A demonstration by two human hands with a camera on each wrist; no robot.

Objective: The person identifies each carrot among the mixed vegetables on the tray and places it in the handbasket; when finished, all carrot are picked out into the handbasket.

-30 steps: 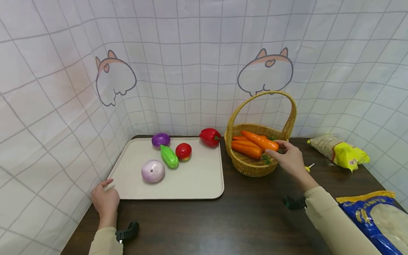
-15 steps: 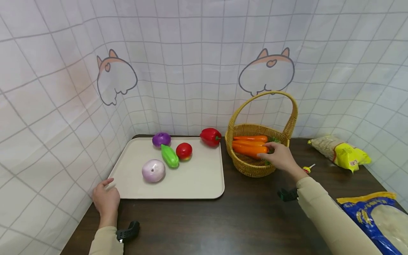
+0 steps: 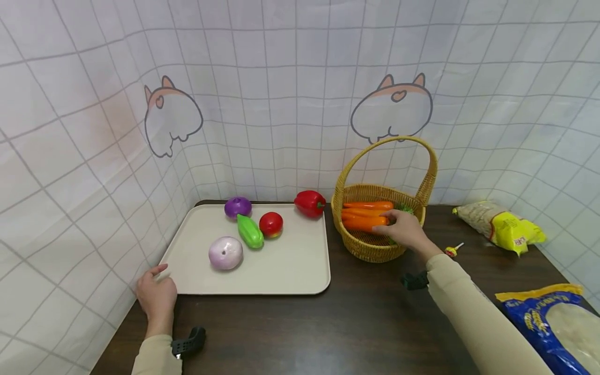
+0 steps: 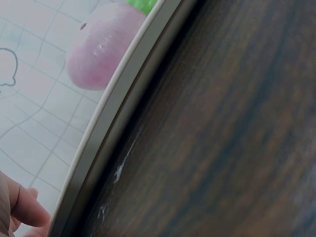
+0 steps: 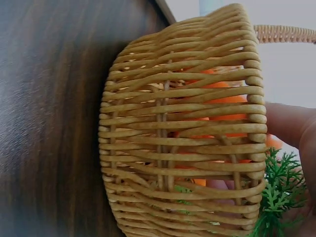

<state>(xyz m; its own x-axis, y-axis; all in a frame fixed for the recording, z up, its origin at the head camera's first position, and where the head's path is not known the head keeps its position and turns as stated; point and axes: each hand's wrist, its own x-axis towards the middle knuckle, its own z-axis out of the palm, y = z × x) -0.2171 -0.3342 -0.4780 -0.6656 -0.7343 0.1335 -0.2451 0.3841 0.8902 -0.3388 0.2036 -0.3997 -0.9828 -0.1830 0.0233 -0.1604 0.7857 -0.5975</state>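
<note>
My right hand [image 3: 407, 229] reaches into the wicker basket [image 3: 375, 254] and pinches the thick end of an orange carrot [image 3: 363, 223] between thumb and fingers. Other carrots [image 3: 367, 205] lie beside it, pointing left. In the right wrist view, the basket wall [image 5: 197, 128] covers most of the carrots; green leafy tops [image 5: 281, 187] show under the hand. At the front left corner of the beige tray [image 3: 281, 271], my left hand [image 3: 157, 291] rests with loosely bent fingers. Its thumb [image 4: 29, 210] is beside the tray rim in the left wrist view.
On the tray lie a pale purple onion-like vegetable [image 3: 225, 253], a dark purple one [image 3: 237, 208], a green elongated vegetable [image 3: 250, 231], a round red fruit [image 3: 271, 224] and a red bell pepper [image 3: 310, 203]. Rightward are a lollipop [image 3: 451, 251], a yellow bag [image 3: 513, 229] and a blue bag [image 3: 539, 323].
My right hand has lowered a carrot from above the others into the basket, then shifted slightly left with it. The left hand has stayed at the tray corner.
</note>
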